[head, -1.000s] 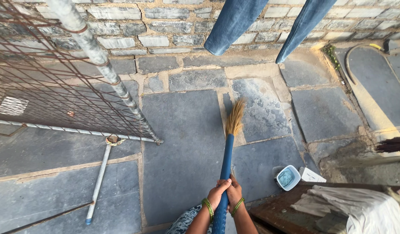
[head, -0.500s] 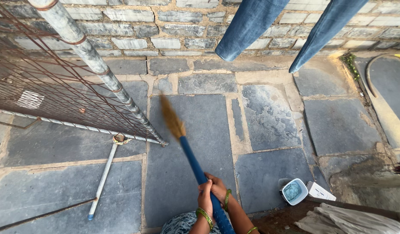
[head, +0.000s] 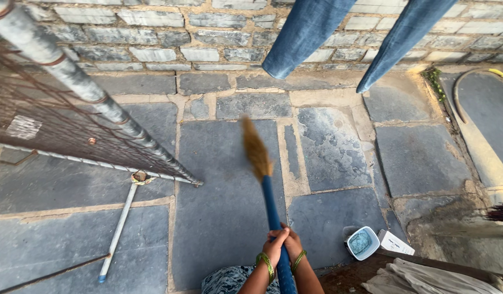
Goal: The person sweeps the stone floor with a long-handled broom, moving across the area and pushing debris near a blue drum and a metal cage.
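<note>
Broom (head: 270, 201) | both hands gripping blue handle: left hand (head: 275, 247), right hand (head: 293, 243) | bristles on near stone floor (head: 224, 212) | no debris visible; sweeping extent unclear

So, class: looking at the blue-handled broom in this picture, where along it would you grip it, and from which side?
Grip the broom on its smooth blue handle near the lower end, away from the straw bristles, coming from the near side: left hand and right hand already wrap it there, stacked, bristles pointing away over the stone floor.

Grey stone-slab floor (head: 229, 218), brick wall (head: 153, 38), daylight
</note>
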